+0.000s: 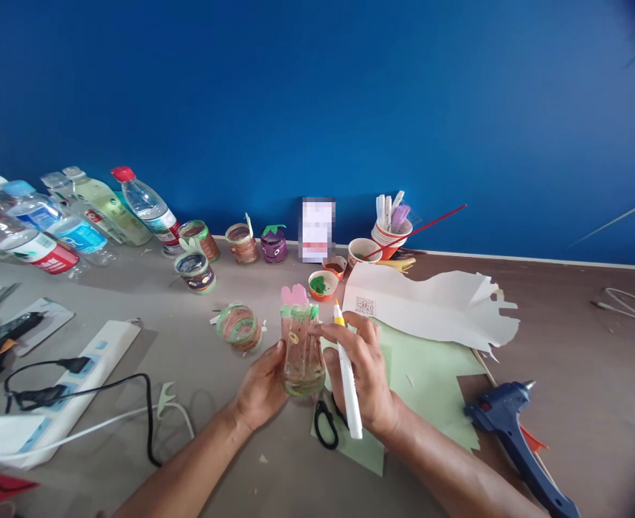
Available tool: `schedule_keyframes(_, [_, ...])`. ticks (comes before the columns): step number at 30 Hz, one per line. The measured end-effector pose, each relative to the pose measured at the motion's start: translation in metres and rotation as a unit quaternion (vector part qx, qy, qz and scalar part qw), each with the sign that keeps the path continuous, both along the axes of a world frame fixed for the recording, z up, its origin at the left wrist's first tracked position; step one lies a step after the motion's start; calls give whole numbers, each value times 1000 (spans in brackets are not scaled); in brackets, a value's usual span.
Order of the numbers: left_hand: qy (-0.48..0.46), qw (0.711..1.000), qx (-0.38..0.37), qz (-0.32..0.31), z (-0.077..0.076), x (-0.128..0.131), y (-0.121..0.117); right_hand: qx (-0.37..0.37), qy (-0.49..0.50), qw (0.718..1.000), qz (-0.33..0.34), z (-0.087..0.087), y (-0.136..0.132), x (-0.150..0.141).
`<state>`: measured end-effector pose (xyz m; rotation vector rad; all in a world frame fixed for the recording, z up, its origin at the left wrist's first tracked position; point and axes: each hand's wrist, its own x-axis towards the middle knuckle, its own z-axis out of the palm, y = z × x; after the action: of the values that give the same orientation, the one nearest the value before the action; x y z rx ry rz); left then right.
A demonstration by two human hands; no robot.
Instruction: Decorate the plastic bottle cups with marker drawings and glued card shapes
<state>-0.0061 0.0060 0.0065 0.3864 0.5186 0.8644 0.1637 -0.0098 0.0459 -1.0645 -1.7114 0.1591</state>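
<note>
My left hand (263,381) is closed around the side of a clear plastic bottle piece (302,360). Its wall is streaked with brown paint, its rim is green, and a pink paper shape (294,296) stands up at the top. A small pale oval mark shows on its front. In my right hand (364,367) is a white paint marker (349,388) with a yellow band, its orange tip pointing up and away; my index finger reaches to the bottle piece. Below them, black-handled scissors (326,424) lie partly hidden on green paper (425,381).
Several drink bottles (144,205) and painted cups (241,243) stand at the back left. A power strip (85,381) with cables lies left, a blue glue gun (511,417) right. Paint cups (322,286), a marker cup (390,234) and torn white paper (430,298) are behind my hands.
</note>
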Motion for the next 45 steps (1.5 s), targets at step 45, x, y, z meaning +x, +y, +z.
schedule_keyframes(45, [-25, 999, -46, 9, -3, -7, 4, -233, 378, 890, 104, -8, -2, -11])
